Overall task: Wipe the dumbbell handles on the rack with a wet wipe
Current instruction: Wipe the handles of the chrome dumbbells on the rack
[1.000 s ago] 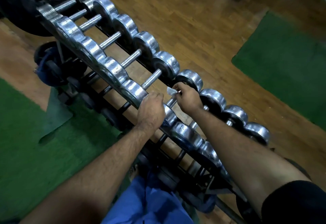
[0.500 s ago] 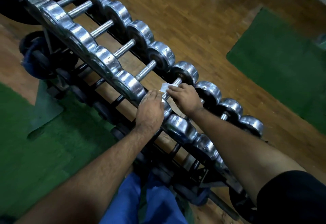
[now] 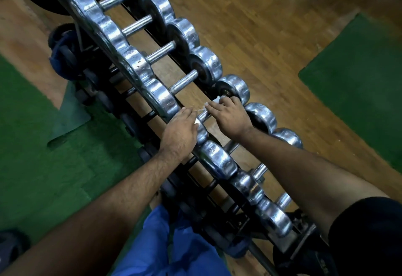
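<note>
My right hand [image 3: 230, 117] lies over the handle [image 3: 204, 115] of the dumbbell mid-rack, grip curled down on the wet wipe [image 3: 214, 101], which peeks out white past my fingertips near the far chrome head [image 3: 236, 88]. My left hand [image 3: 179, 130] rests on the near head [image 3: 201, 133] of the same dumbbell, fingers fairly flat, steadying it so it can't roll in the rack [image 3: 165, 66]. Can't tell if the wipe wraps fully round the bar; my hand hides the underside. To do this well: close the wipe around the knurling, run head to head with firm pressure, twist the wrist to cover the underside, keep the left hand pressing down. The next handle [image 3: 185, 81] up the row is bare, probably next. Watch fingers between adjacent heads.
</note>
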{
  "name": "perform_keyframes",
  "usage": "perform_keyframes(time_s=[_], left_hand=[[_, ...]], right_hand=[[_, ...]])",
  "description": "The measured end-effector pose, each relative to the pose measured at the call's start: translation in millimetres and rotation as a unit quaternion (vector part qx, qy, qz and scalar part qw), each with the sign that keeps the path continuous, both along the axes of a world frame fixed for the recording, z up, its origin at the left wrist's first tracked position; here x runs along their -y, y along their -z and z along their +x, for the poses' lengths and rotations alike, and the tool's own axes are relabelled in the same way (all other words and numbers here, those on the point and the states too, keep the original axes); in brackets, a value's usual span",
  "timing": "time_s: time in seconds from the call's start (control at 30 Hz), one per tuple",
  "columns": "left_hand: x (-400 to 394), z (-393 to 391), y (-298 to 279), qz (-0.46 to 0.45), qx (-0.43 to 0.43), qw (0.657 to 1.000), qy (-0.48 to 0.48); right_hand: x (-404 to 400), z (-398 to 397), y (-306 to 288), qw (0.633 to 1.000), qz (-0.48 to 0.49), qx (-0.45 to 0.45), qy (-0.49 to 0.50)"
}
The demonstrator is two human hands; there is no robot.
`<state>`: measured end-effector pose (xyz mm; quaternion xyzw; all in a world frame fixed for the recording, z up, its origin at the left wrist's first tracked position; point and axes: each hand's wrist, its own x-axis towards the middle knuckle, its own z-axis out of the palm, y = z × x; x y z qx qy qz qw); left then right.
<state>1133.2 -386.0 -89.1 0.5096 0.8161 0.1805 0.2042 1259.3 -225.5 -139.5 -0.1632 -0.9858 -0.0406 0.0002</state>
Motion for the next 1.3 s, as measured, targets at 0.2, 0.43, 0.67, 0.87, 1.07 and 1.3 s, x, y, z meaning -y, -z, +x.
perform_keyframes(time_s=[0.2,0.43,0.67,0.87,1.07,1.3], left_hand=[[-1,3,1,-0.002,-0.009,1.0,-0.006],[-3,3,0,-0.012,-0.01,1.0,-0.012],[-3,4,2,-0.01,-0.017,1.0,-0.011],[-3,5,0,-0.007,-0.024,1.0,-0.014],[-3,6,-3,-0.008,-0.028,1.0,-0.012],[-1,8,1,-0.004,-0.038,0.999,-0.015]], right_hand=[[8,10,-5,1.0,-0.006,-0.005,0.027],[-15,1,8,0.994,-0.105,-0.043,-0.003],[-10,4,18,0.995,-0.078,-0.064,-0.011],[-9,9,17,0.994,-0.087,-0.058,-0.008],[-8,9,9,0.999,-0.013,0.041,-0.011],[-7,1,-2,0.992,0.02,0.095,0.078]])
